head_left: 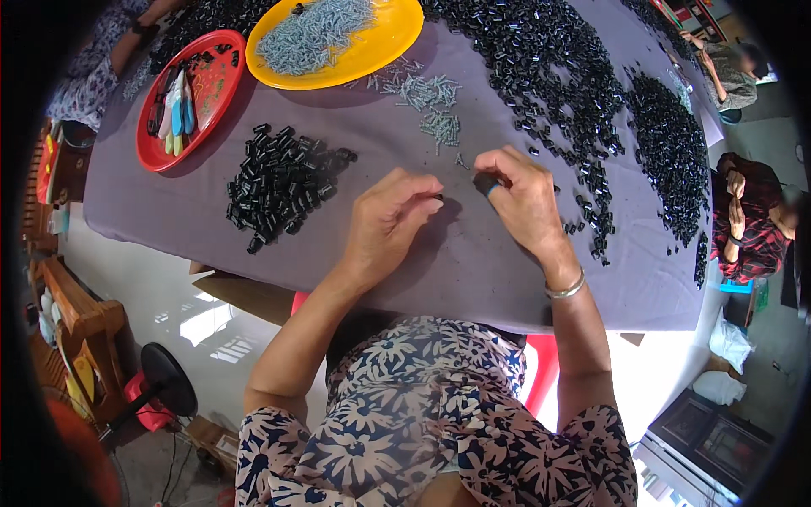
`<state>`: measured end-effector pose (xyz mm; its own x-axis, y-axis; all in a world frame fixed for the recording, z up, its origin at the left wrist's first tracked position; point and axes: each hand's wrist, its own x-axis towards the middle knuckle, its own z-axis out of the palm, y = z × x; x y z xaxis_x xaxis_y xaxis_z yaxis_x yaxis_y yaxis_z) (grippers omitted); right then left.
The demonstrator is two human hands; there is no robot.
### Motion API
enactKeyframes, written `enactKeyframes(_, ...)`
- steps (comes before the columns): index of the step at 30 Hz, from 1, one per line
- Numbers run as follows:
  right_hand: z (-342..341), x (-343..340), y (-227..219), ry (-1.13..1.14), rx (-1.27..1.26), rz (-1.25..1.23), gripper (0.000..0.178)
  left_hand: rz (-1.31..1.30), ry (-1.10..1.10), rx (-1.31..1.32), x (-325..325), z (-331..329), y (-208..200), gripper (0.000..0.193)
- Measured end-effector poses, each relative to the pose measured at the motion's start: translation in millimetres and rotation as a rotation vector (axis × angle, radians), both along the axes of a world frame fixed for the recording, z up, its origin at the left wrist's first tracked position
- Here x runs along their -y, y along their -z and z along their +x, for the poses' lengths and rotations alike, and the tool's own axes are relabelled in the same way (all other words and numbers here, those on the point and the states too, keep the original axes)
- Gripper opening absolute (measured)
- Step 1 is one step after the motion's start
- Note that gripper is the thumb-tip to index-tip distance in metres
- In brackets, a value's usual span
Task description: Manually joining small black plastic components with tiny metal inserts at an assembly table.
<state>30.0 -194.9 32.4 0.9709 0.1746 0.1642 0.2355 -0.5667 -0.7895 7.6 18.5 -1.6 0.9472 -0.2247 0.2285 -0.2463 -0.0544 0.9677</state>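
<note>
My left hand point(393, 221) is held above the near part of the table, its fingers and thumb pinched round a small black part point(438, 198) that barely shows at the tips. To its right, my right hand point(525, 196) is closed too, with thumb and forefinger together. A dark cover with a blue edge point(487, 183) wraps its thumb. What those fingers hold, if anything, is hidden. Left of my left hand lies a pile of short black cylindrical parts point(274, 182). Small grey screw-like pins point(439, 127) are scattered beyond my hands, a few close to my right fingertips.
A yellow plate point(397, 42) heaped with grey pins stands at the far side, beside a red tray point(152, 152) holding several coloured-handled tools. Large spreads of black parts point(549, 68) cover the far right of the grey tablecloth point(169, 203). Other people sit at left and right.
</note>
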Motion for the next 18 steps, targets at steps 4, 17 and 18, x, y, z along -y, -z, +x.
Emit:
enactKeyframes(4, 15, -1, 4, -0.05, 0.119, -0.112, 0.016, 0.008, -0.008, 0.033, 0, 1, -2, 0.019)
enactKeyframes(17, 19, 2, 0, -0.152, -0.038, 0.038, 0.013, 0.115, -0.022, 0.193, 5, 5, -9, 0.034)
enactKeyframes(18, 18, 4, 0, -0.156, -0.038, 0.042, 0.013, 0.135, -0.024, 0.161, 6, 6, -12, 0.036)
